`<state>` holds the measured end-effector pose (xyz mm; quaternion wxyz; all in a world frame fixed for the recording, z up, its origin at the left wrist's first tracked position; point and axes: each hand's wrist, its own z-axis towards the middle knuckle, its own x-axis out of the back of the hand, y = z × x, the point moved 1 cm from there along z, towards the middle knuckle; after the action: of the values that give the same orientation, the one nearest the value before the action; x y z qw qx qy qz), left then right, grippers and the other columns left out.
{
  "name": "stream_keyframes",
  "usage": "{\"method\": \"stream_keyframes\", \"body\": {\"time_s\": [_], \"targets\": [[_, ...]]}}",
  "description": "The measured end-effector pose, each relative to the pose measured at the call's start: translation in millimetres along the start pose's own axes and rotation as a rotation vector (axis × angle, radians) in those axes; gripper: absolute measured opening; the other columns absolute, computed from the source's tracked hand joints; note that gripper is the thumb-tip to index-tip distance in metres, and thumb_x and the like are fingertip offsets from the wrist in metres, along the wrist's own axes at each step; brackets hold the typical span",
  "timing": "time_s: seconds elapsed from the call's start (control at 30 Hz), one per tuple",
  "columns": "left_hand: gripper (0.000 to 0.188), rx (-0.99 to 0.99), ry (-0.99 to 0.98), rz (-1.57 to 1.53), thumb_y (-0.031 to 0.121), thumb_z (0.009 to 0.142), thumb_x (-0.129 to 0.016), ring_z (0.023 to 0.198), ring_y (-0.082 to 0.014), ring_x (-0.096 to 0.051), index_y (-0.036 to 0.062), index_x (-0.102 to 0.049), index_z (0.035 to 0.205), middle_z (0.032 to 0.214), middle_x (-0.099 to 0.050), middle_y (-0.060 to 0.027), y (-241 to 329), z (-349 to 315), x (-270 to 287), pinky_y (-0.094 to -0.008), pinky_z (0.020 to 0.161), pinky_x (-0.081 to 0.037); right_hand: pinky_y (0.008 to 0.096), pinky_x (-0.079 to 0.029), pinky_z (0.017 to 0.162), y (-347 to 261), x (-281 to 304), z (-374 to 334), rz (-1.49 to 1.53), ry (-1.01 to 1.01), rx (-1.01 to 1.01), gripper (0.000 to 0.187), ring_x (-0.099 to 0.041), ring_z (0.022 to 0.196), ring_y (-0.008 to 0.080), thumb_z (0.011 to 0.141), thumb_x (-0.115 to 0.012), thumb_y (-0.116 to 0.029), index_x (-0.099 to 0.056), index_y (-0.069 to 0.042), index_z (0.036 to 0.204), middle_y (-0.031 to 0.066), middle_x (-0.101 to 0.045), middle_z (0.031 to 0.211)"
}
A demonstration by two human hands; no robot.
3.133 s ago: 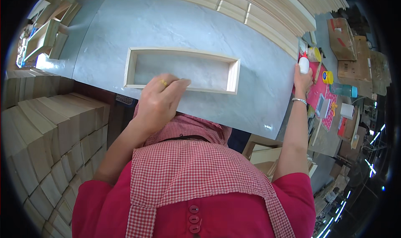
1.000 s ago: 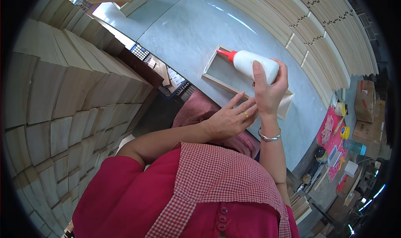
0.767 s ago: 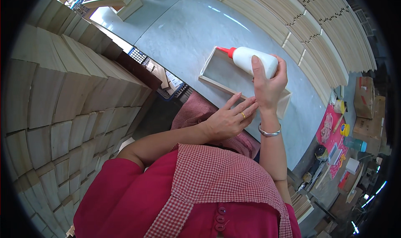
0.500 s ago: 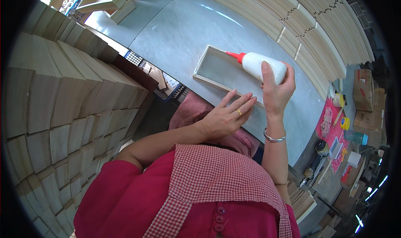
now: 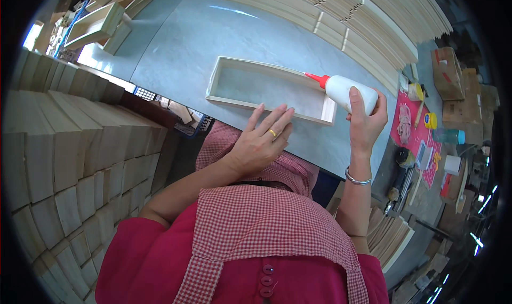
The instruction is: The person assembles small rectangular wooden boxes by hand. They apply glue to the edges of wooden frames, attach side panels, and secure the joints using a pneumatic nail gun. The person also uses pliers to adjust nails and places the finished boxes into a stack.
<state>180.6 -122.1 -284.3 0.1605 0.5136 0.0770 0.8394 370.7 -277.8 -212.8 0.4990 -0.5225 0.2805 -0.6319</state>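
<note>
By tray [image 5: 269, 85] rt end, glue bottle [image 5: 349, 92] in rt hand [image 5: 365, 125]

The scene is being viewed by a single head-worn fisheye camera, pointed steeply down from close above over the red-checked apron [image 5: 266, 234] toward the grey table [image 5: 224, 42]; straight edges are being bent near the dark round rim.
</note>
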Motion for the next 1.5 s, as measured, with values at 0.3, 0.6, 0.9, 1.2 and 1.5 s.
{"method": "stream_keyframes", "body": {"time_s": [0.3,0.6,0.9,1.2,1.5], "targets": [[0.043,0.009,0.005,0.030,0.022,0.079,-0.078,0.142,-0.0303,-0.045,0.0042,-0.068,0.117,0.152,-0.047,-0.0151,4,2,0,-0.0597,0.117,-0.028,0.0274,-0.049,0.049,12,50,4,-0.027,0.112,-0.051,0.049,-0.062,0.066,0.0140,0.085,-0.083,-0.033,-0.060,0.003,0.110,0.0106,-0.065,0.093],[0.041,0.012,0.003,0.040,0.022,0.081,-0.077,0.143,-0.0302,-0.045,0.0047,-0.068,0.117,0.152,-0.048,-0.0144,5,3,-2,-0.0597,0.117,-0.027,0.0275,-0.047,0.048,14,68,0,-0.048,0.111,-0.047,0.048,-0.061,0.063,0.0131,0.084,-0.083,-0.032,-0.061,0.003,0.109,0.0103,-0.065,0.090],[0.040,0.010,0.020,0.033,0.021,0.081,-0.077,0.142,-0.0305,-0.046,0.0045,-0.069,0.116,0.152,-0.048,-0.0143,6,4,-3,-0.0602,0.116,-0.028,0.0253,-0.046,0.047,3,95,-35,-0.047,0.033,-0.086,0.044,-0.060,0.067,0.0122,0.085,-0.082,-0.029,-0.060,0.002,0.109,0.0083,-0.063,0.090],[0.038,0.005,0.085,-0.053,0.020,0.081,-0.075,0.139,-0.0310,-0.049,0.0045,-0.069,0.115,0.146,-0.052,-0.0167,5,-2,3,-0.0578,0.116,-0.031,0.0235,-0.048,0.048,-26,60,-60,0.256,-0.111,-0.218,0.042,-0.063,0.068,0.0111,0.090,-0.075,-0.026,-0.056,0.000,0.117,0.0089,-0.063,0.096],[0.024,-0.037,0.078,-0.249,0.016,0.080,-0.064,0.098,-0.0250,-0.063,0.0045,-0.069,0.100,0.100,-0.061,-0.0081,-4,-38,6,-0.0394,0.089,-0.050,0.0315,-0.054,0.071,-49,-87,-84,0.344,-0.393,-0.048,0.048,-0.064,0.081,0.0169,0.085,-0.082,-0.030,-0.057,0.000,0.113,0.0098,-0.064,0.097]]}}
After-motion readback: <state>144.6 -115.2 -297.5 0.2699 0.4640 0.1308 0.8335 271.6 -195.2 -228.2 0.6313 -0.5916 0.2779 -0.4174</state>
